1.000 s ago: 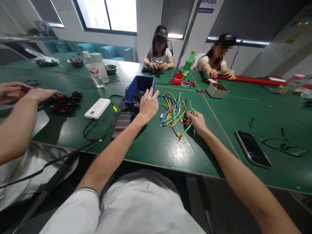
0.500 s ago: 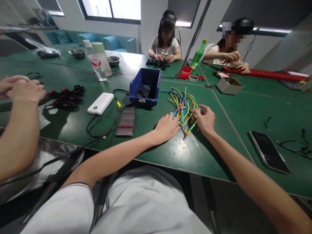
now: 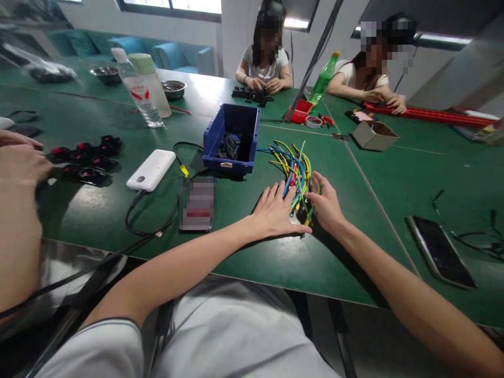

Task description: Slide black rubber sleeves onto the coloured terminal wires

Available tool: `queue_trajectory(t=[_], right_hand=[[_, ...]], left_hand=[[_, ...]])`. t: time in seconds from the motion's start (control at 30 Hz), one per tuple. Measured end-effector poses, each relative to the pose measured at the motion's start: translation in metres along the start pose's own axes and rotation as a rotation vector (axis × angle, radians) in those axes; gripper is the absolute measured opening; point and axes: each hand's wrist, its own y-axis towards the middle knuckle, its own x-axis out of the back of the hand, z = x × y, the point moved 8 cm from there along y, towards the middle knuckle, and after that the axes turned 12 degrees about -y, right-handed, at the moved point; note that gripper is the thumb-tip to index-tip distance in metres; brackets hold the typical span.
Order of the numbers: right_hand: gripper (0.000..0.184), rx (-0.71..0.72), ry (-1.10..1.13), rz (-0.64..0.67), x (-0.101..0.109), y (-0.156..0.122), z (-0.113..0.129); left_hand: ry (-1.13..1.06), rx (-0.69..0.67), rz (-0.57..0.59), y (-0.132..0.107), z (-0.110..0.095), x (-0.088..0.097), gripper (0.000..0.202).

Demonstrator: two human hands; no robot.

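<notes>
A loose bundle of wires (image 3: 295, 165), mostly yellow, green and blue with a bit of red, lies on the green table in front of me. Metal ring terminals show at the near ends of some wires. My left hand (image 3: 275, 210) rests palm down over the left near side of the bundle, fingers spread and thumb stretched to the right, hiding part of the wires. Against the bundle's right side is my right hand (image 3: 327, 206), thumb and fingers curved and apart, with green wires between them; no firm grip shows.
Behind the bundle's left stands a blue bin (image 3: 230, 164) with dark parts. Left are a phone (image 3: 199, 205), a cabled white power bank (image 3: 151, 169) and black parts (image 3: 86, 159); right, another phone (image 3: 441, 251). A co-worker's arm (image 3: 19, 210) is at left; two people sit opposite.
My left hand has spread its fingers and swung its thumb rightward across the near wire ends. My right hand stays beside the bundle, slightly lower in view. The camera view has shifted a little.
</notes>
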Motion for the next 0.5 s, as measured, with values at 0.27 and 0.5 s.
queue_trajectory(t=[0.27,0.5], right_hand=[[0.054,0.128,-0.324,-0.192,0.029,0.006,0.005],[0.056,0.062,-0.232,0.030,0.018,0.013,0.002]], left_hand=[[0.068,-0.046,-0.005,-0.004,-0.009,0.006,0.067],[0.117,-0.094,0.019,-0.008,-0.016,0.000,0.066]])
